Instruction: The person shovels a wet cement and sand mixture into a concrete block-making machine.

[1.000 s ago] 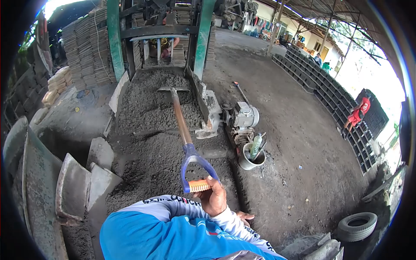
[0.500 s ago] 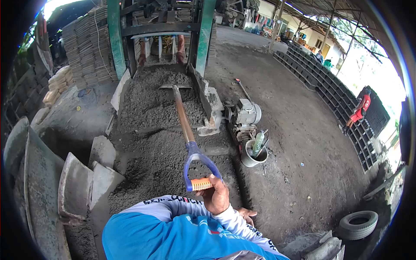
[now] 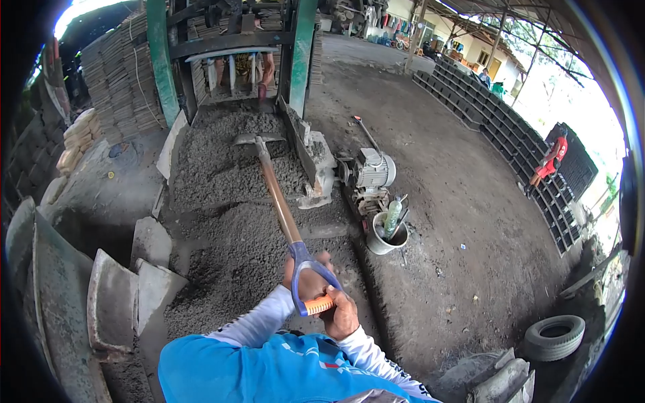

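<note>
A shovel (image 3: 277,195) with a wooden shaft reaches away from me, its metal blade resting in the dark grey, crumbly mix (image 3: 228,168). My right hand (image 3: 342,314) is closed round the orange grip of its blue D-shaped handle. Smeared by motion, my left hand (image 3: 309,279) is behind that handle, close to where it meets the shaft. The blue frame partly covers its fingers, and I cannot tell whether they touch the shovel.
Green posts (image 3: 301,64) frame a machine behind the mix. Right of it are an electric motor (image 3: 376,169) and a bucket (image 3: 385,243) holding a bottle. Curved metal sheets (image 3: 111,299) stand at left. A tyre (image 3: 555,337) lies at lower right; a person in red (image 3: 555,158) stands beside stacked blocks (image 3: 494,127).
My left hand has come from behind my right forearm to behind the shovel handle, moving left and up. My right hand keeps its hold, slightly lower. The view has shifted a little.
</note>
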`<state>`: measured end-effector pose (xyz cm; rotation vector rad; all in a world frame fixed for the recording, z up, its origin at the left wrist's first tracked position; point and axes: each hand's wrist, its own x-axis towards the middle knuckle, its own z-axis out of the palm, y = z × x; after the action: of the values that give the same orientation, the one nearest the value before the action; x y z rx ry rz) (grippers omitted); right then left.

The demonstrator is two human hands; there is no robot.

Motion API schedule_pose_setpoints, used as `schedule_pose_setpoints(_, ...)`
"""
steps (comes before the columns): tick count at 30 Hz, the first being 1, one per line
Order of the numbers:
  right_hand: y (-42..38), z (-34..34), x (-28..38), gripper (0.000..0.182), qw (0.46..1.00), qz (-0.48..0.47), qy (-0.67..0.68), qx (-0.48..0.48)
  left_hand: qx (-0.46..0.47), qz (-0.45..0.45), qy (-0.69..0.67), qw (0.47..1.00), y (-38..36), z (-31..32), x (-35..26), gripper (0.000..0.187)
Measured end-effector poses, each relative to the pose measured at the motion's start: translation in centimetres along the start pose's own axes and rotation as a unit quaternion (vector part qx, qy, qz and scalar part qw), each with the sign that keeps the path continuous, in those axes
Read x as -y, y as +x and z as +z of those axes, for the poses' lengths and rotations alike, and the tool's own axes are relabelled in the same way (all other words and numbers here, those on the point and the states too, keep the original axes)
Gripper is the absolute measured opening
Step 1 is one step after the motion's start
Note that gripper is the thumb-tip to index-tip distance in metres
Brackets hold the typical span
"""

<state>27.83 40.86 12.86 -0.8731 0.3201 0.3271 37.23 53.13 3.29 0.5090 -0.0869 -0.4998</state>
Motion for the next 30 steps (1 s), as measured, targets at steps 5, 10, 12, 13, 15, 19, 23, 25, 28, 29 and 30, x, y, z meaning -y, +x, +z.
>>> schedule_pose_setpoints(5, -0.8, 1.9, 0.2, 0.024, 1.0, 0.025, -0.011, -0.005, -0.197, -0.01, 0.048, 0.979, 1.7, 2.4, -13.2, 0.057)
schedule_pose_setpoints(10, 4.5, 3.8, -1.9, 0.035, 0.994, -0.02, -0.099, -0.041, -0.222, 0.058, 0.189, 0.955, 6.3, -3.3, -17.2, 0.022)
schedule_pose_setpoints(12, 2.1, 3.5, 0.4, 0.034, 0.992, -0.031, -0.118, 0.029, -0.175, 0.029, 0.117, 0.977, 6.1, -2.0, -17.8, 0.023)
schedule_pose_setpoints(13, 0.0, 3.0, 1.5, 0.032, 0.996, -0.049, -0.07, 0.034, -0.175, 0.022, 0.106, 0.979, 5.9, -0.1, -17.8, 0.024)
schedule_pose_setpoints(15, -3.1, 0.0, 3.0, 0.029, 0.998, -0.044, -0.039, 0.012, -0.181, 0.016, 0.07, 0.981, 5.4, 3.2, -16.4, 0.025)
schedule_pose_setpoints(19, -7.5, -7.2, 3.9, 0.03, 0.996, -0.026, -0.069, -0.056, -0.169, -0.01, -0.018, 0.985, 9.8, -1.4, -16.1, 0.024)
schedule_pose_setpoints(23, -5.6, -16.5, -1.8, 0.028, 0.951, -0.064, -0.254, -0.164, -0.29, 0.014, 0.042, 0.956, 14.2, -7.2, -13.9, 0.033)
schedule_pose_setpoints(25, -4.0, -25.1, -7.4, 0.025, 0.962, -0.015, -0.113, -0.248, -0.261, 0.002, 0.045, 0.964, 11.5, -3.1, -10.3, 0.033)
schedule_pose_setpoints(28, -9.9, -26.5, -7.0, 0.017, 0.9, 0.068, -0.127, -0.411, -0.208, -0.043, -0.018, 0.977, 7.7, -0.5, -4.6, 0.032)
schedule_pose_setpoints(29, -11.2, -27.9, -8.3, 0.016, 0.907, 0.041, -0.061, -0.415, -0.199, -0.036, -0.03, 0.979, 7.0, -0.2, -3.0, 0.03)
schedule_pose_setpoints(30, -12.3, -30.0, -9.8, 0.015, 0.892, 0.036, -0.095, -0.441, -0.197, -0.023, -0.044, 0.979, 6.3, -0.4, -1.4, 0.029)
